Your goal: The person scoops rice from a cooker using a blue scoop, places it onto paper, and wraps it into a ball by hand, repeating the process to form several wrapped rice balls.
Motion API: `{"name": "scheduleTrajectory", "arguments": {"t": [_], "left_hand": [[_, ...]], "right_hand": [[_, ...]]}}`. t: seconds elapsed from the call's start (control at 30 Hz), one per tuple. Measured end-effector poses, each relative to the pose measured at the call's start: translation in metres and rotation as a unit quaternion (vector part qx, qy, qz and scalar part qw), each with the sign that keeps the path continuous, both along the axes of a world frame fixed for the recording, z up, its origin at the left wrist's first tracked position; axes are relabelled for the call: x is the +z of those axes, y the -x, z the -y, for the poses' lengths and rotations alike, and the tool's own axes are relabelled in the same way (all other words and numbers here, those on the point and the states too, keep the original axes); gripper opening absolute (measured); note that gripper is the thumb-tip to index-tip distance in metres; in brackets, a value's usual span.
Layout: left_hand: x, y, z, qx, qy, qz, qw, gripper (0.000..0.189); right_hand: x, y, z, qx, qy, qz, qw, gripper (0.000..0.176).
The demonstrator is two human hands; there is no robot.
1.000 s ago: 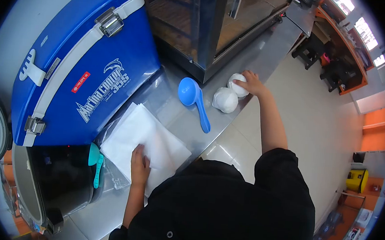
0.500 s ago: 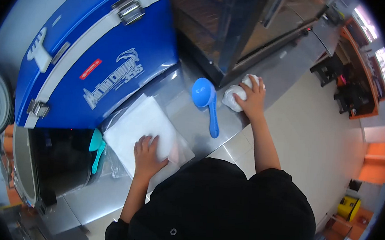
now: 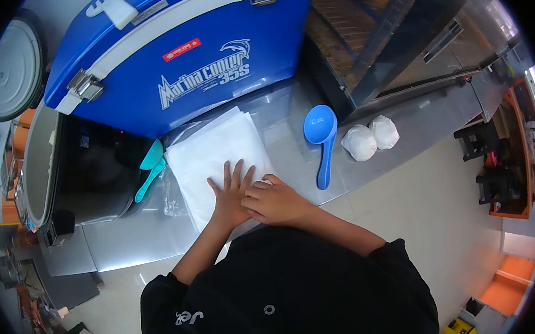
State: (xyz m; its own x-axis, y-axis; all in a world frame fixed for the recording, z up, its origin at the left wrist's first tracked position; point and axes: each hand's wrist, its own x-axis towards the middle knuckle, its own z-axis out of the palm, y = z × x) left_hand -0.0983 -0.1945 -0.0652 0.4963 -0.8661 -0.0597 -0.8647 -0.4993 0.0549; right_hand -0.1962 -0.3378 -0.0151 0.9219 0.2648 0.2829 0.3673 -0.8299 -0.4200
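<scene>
A stack of white paper sheets (image 3: 216, 148) lies on the steel counter (image 3: 293, 150) in front of a blue cooler (image 3: 176, 55). My left hand (image 3: 231, 192) presses flat on the sheets with its fingers spread. Beside it, my right hand (image 3: 274, 201) rests at the near corner of the stack, fingers curled; whether it pinches a sheet I cannot tell. A blue scoop (image 3: 321, 140) lies to the right of the sheets. Two white wrapped balls (image 3: 371, 137) sit beyond the scoop, away from both hands.
A black rice cooker (image 3: 87, 167) with a teal paddle (image 3: 151, 168) stands left of the sheets, its round lid (image 3: 13, 75) further left. A glass display cabinet (image 3: 400, 46) stands behind the scoop. The counter edge runs along my body; tiled floor lies to the right.
My right hand left the white balls and came back to the corner of the paper stack. My left hand flattened on the sheets. The view swung left.
</scene>
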Motion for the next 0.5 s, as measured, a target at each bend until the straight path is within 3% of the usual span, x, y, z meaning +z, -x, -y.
{"name": "scheduleTrajectory", "arguments": {"t": [0.03, 0.1, 0.13, 0.2, 0.27, 0.33, 0.4, 0.5], "left_hand": [[0.0, 0.0, -0.001, 0.004, 0.0, 0.001, 1.0, 0.107], [0.022, 0.001, 0.002, 0.022, -0.038, -0.105, 0.993, 0.101], [0.021, 0.001, 0.001, 0.027, -0.013, -0.113, 0.993, 0.098], [0.02, -0.003, -0.003, 0.022, -0.003, -0.099, 0.995, 0.093], [0.016, -0.009, -0.006, 0.017, 0.007, -0.086, 0.996, 0.088], [0.008, -0.021, -0.014, 0.077, 0.064, -0.068, 0.993, 0.073], [-0.004, -0.042, -0.019, 0.101, 0.077, -0.034, 0.991, 0.068], [-0.017, -0.082, -0.022, 0.161, 0.106, 0.009, 0.981, 0.062]], "right_hand": [[-0.002, 0.001, -0.003, 0.004, 0.0, 0.001, 1.0, 0.014], [-0.007, 0.007, -0.003, -0.062, 0.077, -0.153, 0.983, 0.015], [-0.01, 0.01, 0.0, -0.061, 0.077, -0.152, 0.983, 0.015], [-0.015, 0.019, 0.009, -0.131, 0.051, -0.256, 0.956, 0.018], [-0.024, 0.026, 0.017, -0.136, 0.033, -0.23, 0.963, 0.02], [-0.034, 0.029, 0.018, -0.142, 0.013, -0.205, 0.968, 0.023], [-0.042, 0.033, 0.014, -0.164, 0.011, -0.105, 0.981, 0.026], [-0.051, 0.037, 0.011, -0.173, 0.017, -0.048, 0.984, 0.025]]}}
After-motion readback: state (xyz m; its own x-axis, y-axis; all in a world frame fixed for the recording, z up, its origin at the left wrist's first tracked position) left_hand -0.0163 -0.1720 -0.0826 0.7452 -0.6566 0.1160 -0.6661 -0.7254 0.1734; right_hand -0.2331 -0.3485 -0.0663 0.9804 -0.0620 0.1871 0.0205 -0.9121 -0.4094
